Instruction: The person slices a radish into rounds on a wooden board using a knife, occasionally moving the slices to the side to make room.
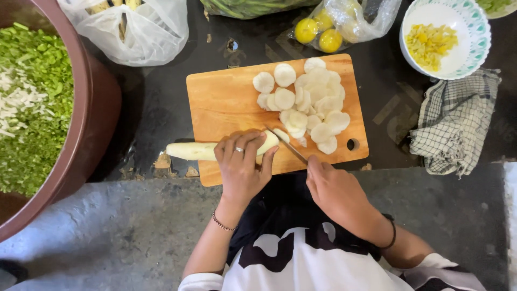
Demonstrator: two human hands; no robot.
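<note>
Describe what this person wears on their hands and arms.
The left hand has a silver ring on one finger and a thin beaded bracelet at the wrist. The right hand has a dark band at the wrist. Both forearms are bare; short white sleeves show at the bottom edge.

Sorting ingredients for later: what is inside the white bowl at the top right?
The white bowl holds a small heap of yellow chopped pieces. The bowl's bottom beneath the heap is covered.

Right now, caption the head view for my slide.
Left hand steadies a pale peeled vegetable on a wooden cutting board while right hand slices it with a knife.
</note>
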